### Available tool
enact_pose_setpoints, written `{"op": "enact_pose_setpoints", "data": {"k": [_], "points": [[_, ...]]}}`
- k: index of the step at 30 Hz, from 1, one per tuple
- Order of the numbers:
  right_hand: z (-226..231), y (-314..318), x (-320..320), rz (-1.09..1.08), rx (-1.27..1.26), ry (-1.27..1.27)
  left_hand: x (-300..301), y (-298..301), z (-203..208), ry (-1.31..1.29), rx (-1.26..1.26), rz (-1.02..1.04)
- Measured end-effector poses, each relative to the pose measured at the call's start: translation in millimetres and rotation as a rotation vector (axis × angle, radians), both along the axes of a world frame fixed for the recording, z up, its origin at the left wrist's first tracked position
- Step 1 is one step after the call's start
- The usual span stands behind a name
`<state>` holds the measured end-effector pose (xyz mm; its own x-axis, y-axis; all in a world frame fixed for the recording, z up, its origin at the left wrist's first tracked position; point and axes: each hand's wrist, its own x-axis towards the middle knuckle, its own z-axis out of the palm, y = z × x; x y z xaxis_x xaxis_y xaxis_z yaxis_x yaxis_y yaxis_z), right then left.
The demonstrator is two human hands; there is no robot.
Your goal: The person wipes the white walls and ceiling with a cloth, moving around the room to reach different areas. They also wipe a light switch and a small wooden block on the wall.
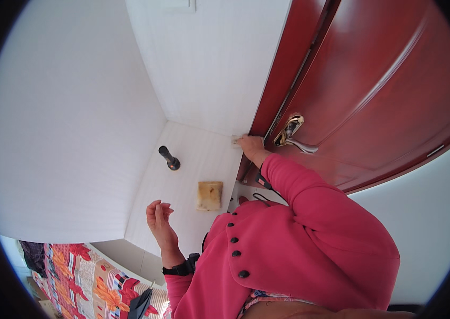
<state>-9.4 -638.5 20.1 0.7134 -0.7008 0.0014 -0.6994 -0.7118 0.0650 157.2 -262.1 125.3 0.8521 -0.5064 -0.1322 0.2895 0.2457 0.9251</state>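
Observation:
My left hand (161,226) is raised over the white shelf surface, its fingers loosely bent and nothing visible in them. At the shelf's far right corner, beside the red door frame, my right hand (252,148) has its fingers closed on a small whitish object (235,141). Most of that object is hidden, so its kind is unclear. Between my hands, near the shelf's front edge, lies a square beige-and-brown block or packet (209,195). A black flashlight (169,158) stands farther back, left of my right hand.
To the right is a red wooden door (374,101) with a metal lever handle (300,141), close to my right forearm. White panels (209,58) enclose the shelf (196,146) at the back and left. A colourful floral cloth (89,279) covers something at the lower left.

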Motion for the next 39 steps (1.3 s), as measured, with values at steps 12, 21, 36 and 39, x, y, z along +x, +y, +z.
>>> {"op": "enact_pose_setpoints", "data": {"k": [12, 21, 36, 39], "points": [[145, 2, 36, 0.071, 1.118, -0.952, 9, -9, -18, 0.060, -0.038, 0.018], [524, 13, 14, 0.515, -0.903, -1.327, 11, -16, -6, 0.068, -0.200, -0.016], [443, -14, 102, 0.415, -1.037, -0.718, 1, -2, -9, 0.104, -0.212, 0.021], [366, -4, 93, 0.427, -0.854, -0.646, 0, 7, -11, 0.099, -0.214, 0.039]]}}
